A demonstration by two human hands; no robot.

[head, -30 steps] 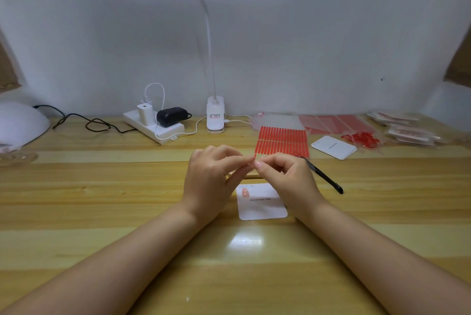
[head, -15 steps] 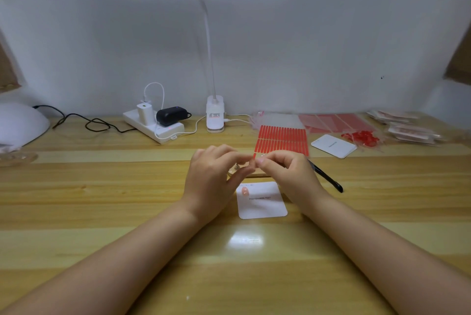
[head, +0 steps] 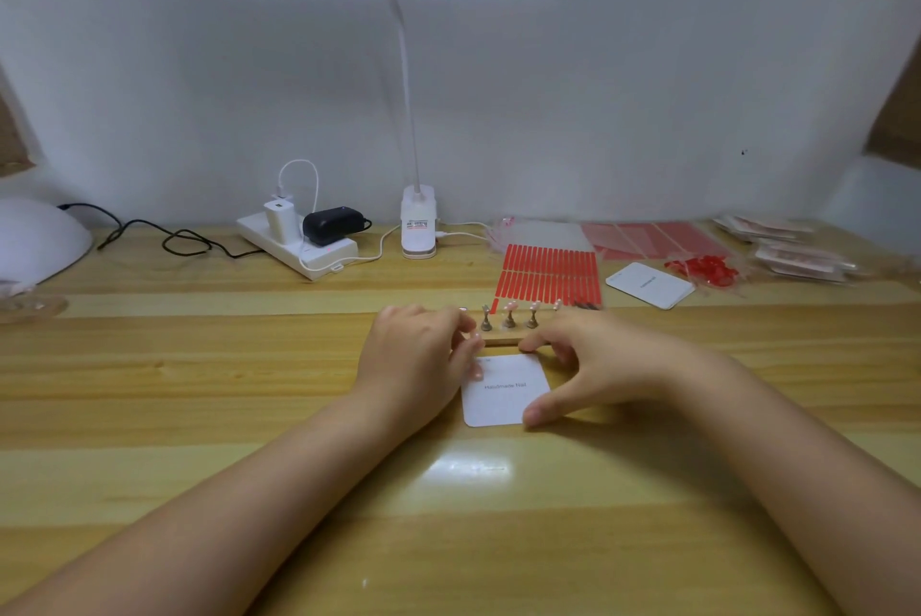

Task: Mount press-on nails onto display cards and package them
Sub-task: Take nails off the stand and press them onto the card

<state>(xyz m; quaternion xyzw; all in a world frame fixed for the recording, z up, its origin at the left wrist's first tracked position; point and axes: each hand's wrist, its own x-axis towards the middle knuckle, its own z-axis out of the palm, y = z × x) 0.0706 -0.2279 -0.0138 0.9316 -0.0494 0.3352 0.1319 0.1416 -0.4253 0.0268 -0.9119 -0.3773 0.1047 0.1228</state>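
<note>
Both hands, left and right, rest spread on white "Handmade Nail" card.

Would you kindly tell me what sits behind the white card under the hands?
Behind the white card stands a wooden strip with small nail stands. The left hand and right hand cover its ends.

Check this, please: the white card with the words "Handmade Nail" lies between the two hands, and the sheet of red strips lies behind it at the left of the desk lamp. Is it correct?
Not quite. In the head view the white card lies between the left hand and the right hand, but the sheet of red strips lies to the right of the desk lamp.
</note>
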